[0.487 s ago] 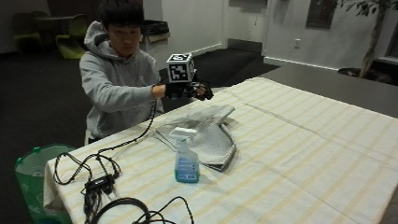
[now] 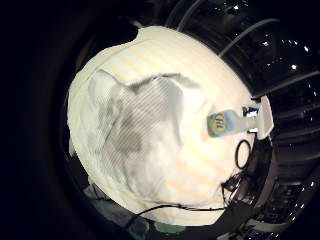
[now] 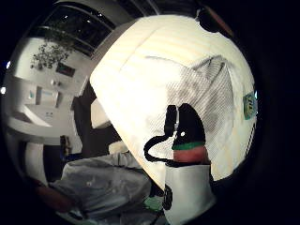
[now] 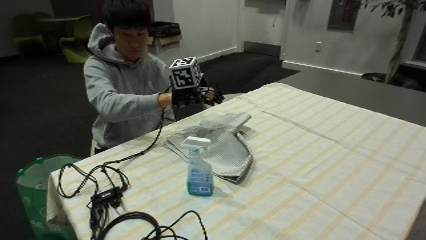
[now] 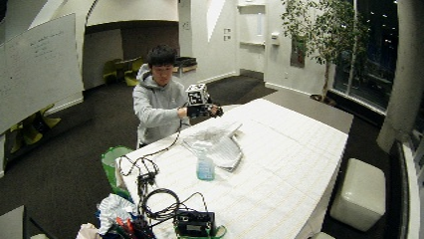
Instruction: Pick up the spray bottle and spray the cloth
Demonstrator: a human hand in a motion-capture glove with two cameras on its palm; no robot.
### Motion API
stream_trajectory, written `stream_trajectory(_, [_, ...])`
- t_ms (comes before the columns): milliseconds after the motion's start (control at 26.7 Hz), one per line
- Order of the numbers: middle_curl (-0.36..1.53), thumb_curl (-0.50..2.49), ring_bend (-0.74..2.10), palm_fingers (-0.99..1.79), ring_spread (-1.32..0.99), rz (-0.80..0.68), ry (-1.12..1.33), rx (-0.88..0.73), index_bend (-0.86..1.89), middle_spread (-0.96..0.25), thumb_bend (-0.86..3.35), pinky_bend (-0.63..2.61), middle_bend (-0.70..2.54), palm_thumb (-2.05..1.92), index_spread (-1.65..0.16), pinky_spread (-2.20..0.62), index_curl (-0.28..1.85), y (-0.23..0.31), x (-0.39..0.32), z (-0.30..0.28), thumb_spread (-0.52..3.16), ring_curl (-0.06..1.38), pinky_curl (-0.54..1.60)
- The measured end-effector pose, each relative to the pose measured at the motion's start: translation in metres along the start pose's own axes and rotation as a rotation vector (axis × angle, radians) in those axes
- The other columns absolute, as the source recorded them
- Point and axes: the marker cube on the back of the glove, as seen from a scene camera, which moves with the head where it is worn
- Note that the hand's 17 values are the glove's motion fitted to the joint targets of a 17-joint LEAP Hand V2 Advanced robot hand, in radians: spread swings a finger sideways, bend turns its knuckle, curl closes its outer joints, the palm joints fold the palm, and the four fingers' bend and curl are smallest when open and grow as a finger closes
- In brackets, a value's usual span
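Spray bottle point(image 4: 199, 168) untouched, upright on the striped table point(image 4: 319, 150), just beside the grey cloth point(image 4: 216, 142).
Right hand point(image 4: 198, 95) raised above the table's far edge, well apart from the bottle, holding nothing; fingers too small and dark to judge, so open or curled cannot be told. Nothing done yet: reach, grasp, lift and spray all remaining.

You've got one spray bottle point(image 4: 198, 167) standing on the counter point(image 4: 319, 165); one grey cloth point(image 4: 216, 145) spread out beside it; one striped tablecloth point(image 4: 346, 150) over the one counter; one green bin point(image 4: 36, 195) at the counter's end; one gloved right hand point(image 4: 196, 96) up in the air above the cloth.
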Motion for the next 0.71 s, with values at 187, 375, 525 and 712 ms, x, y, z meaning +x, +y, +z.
stream_trajectory(187, [0.24, 0.29, 0.27, 0.49, -0.01, -0.019, 0.009, 0.106, 0.13, -0.07, 0.28, 0.24, 0.26, 0.65, -0.31, 0.22, 0.25, 0.014, 0.002, -0.006, 0.92, 0.2, 0.22])
stream_trajectory(375, [0.26, 0.31, 0.28, 0.41, 0.0, -0.028, 0.022, 0.235, 0.09, -0.08, 0.22, 0.29, 0.26, 0.64, -0.33, 0.23, 0.23, 0.031, 0.013, -0.015, 0.97, 0.22, 0.25])
stream_trajectory(525, [0.28, 0.33, 0.29, 0.39, -0.01, -0.043, 0.017, 0.338, 0.1, -0.08, 0.18, 0.3, 0.27, 0.64, -0.33, 0.24, 0.22, 0.045, 0.027, -0.023, 0.98, 0.23, 0.27])
stream_trajectory(712, [0.31, 0.35, 0.31, 0.38, -0.01, -0.018, 0.023, 0.435, 0.11, -0.09, 0.14, 0.31, 0.28, 0.65, -0.34, 0.24, 0.21, 0.063, 0.053, -0.032, 1.0, 0.24, 0.28])
